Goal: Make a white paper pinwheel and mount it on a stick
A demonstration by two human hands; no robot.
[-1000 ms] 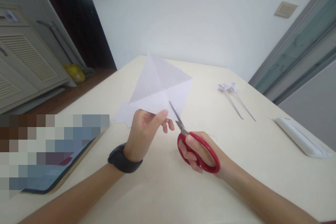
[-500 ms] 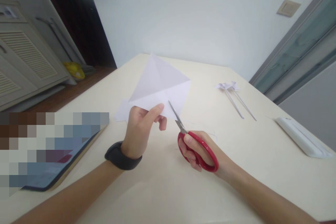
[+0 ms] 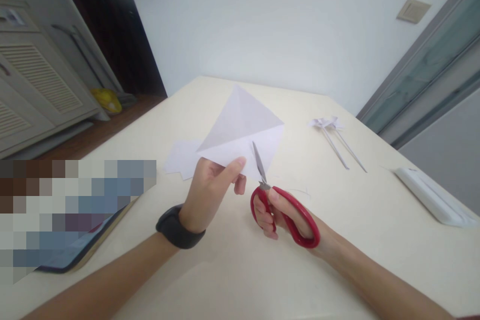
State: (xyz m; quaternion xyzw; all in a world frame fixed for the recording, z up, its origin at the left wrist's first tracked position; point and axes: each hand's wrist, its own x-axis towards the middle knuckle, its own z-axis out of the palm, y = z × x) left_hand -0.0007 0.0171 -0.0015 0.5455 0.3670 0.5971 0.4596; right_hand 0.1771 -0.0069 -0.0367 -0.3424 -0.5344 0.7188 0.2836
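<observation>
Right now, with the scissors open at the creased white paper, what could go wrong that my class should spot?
1. The left hand pinches the creased white paper close to the scissors, so a slip might nick it.
2. That pinch is at the near edge only, so the paper could twist and the cut run crooked.
3. Only one blade shows clearly; the other seems mostly hidden beneath the paper, so it might stray unseen.

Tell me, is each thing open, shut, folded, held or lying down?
Scissors: open, in the right hand
Creased sheet: held in the left hand
Other paper: lying on the table
Paper pinwheels: lying down
Wristband: worn
Cabinet doors: shut
Screen: mostly blurred out
Wall switch: can't tell
</observation>
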